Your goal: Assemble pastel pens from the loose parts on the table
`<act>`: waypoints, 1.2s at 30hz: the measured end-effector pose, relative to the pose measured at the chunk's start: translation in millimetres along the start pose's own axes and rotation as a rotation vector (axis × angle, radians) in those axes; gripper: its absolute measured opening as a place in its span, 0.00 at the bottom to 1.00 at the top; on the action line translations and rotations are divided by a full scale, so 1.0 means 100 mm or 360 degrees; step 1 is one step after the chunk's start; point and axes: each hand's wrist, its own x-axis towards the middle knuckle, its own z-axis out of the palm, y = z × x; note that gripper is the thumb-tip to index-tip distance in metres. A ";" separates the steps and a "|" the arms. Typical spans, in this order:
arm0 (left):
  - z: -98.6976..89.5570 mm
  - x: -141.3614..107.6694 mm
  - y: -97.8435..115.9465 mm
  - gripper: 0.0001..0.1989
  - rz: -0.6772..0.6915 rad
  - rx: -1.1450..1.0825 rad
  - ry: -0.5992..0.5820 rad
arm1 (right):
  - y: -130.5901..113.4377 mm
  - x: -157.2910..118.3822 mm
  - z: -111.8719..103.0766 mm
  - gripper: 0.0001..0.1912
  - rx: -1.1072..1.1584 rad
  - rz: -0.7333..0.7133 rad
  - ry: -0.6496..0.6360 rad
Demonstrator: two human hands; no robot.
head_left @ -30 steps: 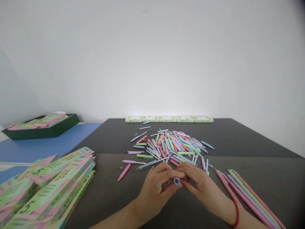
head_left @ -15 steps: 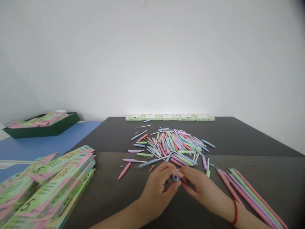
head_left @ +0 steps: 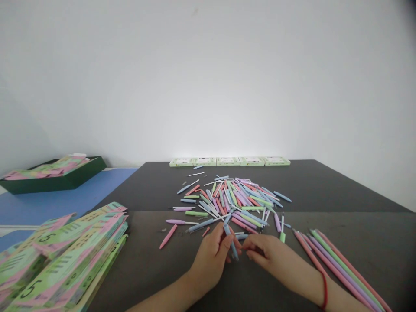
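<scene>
A dark table (head_left: 149,260) stands before a pale wall (head_left: 208,86); the packets (head_left: 74,255) at left and long pens (head_left: 346,271) at right are cut off by the frame; the left hand (head_left: 211,251) pinches a blue pen (head_left: 231,241) between thumb and fingers, before the pen-part pile (head_left: 237,197); the right hand's (head_left: 273,255) fingertips bunch just beside it, contact unclear.

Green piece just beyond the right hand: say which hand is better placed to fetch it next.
Right, probably: the right hand is nearer the green piece, and no pen shows in its grip, while the left hand holds a blue pen.
</scene>
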 end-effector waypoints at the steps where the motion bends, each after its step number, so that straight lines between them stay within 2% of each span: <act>1: 0.00 0.00 -0.01 0.12 0.0015 0.0007 -0.0036 | 0.01 0.02 -0.04 0.08 -0.0062 0.0017 0.0029; 5: 0.00 0.01 -0.05 0.12 0.0053 -0.0017 -0.0103 | 0.03 0.22 -0.21 0.08 -0.0327 0.0037 0.0019; 8: -0.02 0.03 -0.06 0.11 0.0027 -0.0111 -0.0048 | 0.05 0.41 -0.32 0.07 -0.0598 0.0066 -0.0020; 11: -0.03 0.05 -0.07 0.08 -0.0035 -0.0205 0.0020 | 0.11 0.51 -0.39 0.08 -0.0717 0.0150 0.0041; 15: -0.06 0.07 -0.07 0.06 -0.0073 -0.0086 -0.0076 | 0.19 0.45 -0.38 0.08 -0.0792 0.0216 0.0061; 17: -0.07 0.07 -0.07 0.06 -0.0070 0.0117 -0.0154 | 0.20 0.37 -0.35 0.07 -0.0806 0.0220 0.0058; 21: -0.08 0.07 -0.06 0.06 -0.0069 0.0545 -0.0188 | 0.21 0.22 -0.30 0.08 -0.0823 0.0232 0.0051; 23: -0.07 0.07 -0.06 0.02 -0.0135 0.0561 -0.0224 | 0.23 0.19 -0.31 0.07 -0.0836 0.0248 0.0052; 25: -0.07 0.07 -0.07 0.06 -0.0188 0.0527 -0.0239 | 0.24 0.19 -0.34 0.07 -0.0859 0.0263 0.0066; 30: -0.07 0.06 -0.07 0.07 -0.0143 0.0447 -0.0263 | 0.19 0.44 -0.40 0.09 -0.0940 0.0242 0.0111; 36: -0.10 0.03 -0.07 0.09 -0.0019 0.0572 -0.0249 | 0.12 0.80 -0.33 0.12 -0.1058 0.0236 0.0122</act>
